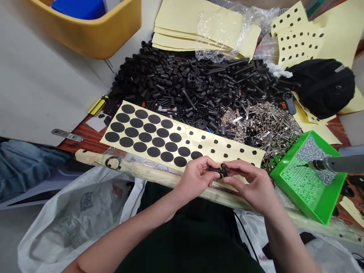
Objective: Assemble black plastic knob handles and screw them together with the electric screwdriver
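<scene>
Part [220,170] before sticker sheet [184,131]; parts heap [184,83] behind; tray [301,203] right

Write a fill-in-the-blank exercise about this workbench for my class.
The left hand and right hand together pinch a small part coloured ____.
The screws lie in a tray that is ____.
The bin at top left is ____.
Missing words: black; green; yellow.

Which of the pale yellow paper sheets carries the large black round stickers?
The long pale yellow sheet just beyond the left hand. The far stack is plain; the sheets at the far right show only small dots.
</scene>
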Demonstrator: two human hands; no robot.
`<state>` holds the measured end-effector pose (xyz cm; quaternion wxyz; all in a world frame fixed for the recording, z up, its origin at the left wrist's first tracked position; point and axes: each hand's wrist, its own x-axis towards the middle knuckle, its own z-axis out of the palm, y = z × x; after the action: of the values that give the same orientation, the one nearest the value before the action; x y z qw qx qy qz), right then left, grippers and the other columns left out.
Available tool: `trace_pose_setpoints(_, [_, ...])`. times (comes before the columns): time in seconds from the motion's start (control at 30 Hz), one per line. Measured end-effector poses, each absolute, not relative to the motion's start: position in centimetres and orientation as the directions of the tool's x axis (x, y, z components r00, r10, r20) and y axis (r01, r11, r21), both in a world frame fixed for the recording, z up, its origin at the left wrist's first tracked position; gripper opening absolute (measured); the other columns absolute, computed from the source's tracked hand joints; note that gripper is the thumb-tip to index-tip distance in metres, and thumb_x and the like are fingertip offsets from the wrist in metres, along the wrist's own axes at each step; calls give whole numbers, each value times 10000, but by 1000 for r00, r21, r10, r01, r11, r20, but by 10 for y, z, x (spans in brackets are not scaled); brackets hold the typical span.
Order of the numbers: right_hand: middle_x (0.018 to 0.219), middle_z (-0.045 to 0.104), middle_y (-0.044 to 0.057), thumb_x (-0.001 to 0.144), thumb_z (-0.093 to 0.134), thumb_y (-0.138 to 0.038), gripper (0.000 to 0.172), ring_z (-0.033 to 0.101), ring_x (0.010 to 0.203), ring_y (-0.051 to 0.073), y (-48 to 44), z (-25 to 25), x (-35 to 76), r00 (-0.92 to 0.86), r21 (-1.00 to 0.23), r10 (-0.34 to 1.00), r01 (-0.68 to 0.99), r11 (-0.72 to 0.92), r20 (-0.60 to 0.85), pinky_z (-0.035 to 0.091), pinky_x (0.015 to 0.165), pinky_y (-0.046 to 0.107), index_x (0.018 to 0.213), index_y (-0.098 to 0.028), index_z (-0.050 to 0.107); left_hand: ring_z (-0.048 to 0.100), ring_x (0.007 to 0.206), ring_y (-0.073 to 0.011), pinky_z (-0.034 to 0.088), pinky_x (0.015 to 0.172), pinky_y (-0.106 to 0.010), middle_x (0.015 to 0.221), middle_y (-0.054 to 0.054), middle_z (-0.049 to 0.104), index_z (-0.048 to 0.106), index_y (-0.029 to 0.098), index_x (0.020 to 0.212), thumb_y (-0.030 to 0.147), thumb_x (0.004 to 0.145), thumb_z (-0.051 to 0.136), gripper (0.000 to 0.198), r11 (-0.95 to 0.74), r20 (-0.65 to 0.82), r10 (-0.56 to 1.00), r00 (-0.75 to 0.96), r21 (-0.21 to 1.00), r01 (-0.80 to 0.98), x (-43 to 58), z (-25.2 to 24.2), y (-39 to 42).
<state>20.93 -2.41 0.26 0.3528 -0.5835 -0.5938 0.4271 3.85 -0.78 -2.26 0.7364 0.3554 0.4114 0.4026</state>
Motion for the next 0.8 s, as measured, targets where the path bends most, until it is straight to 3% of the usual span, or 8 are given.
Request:
trace_pose_setpoints(0.17, [894,716,61,632,819,-269,306,680,799,195,-20,4,210,-79,-935,980,322,-148,-182,593,765,341,908,-184,719,463,423,-47,379,443,-188,573,54,539,583,132,769,107,687,618,93,412,-305,885,351,865,-286,37,-21,-7])
trace_pose_setpoints(0.33, [791,704,42,604,829,-299,327,670,730,182,-18,6,209,-126,-928,940,246,-281,-318,585,723,332,873,-177,690,463,446,-53,380,463,-193,566,58,524,591,134,793,112,704,610,94,382,-283,893,350,888,-256,36,-23,-8])
trace_pose_setpoints(0.5, [850,700,50,606,806,-263,274,654,773,189,-21,8,210,-125,-917,955,336,-216,-270,570,751,345,847,-187,701,472,493,-54,395,497,-201,667,26,595,613,141,797,104,714,601,91,284,-210,916,341,941,-183,36,-26,-11])
trace_pose_setpoints(0.8, [718,676,20,582,826,-321,301,645,674,162,-26,4,202,-90,-933,954,250,-258,-287,568,691,313,797,-175,673,565,630,-101,446,591,-218,720,-1,623,609,138,788,111,720,595,75,229,-181,920,348,968,-102,38,-30,-14])
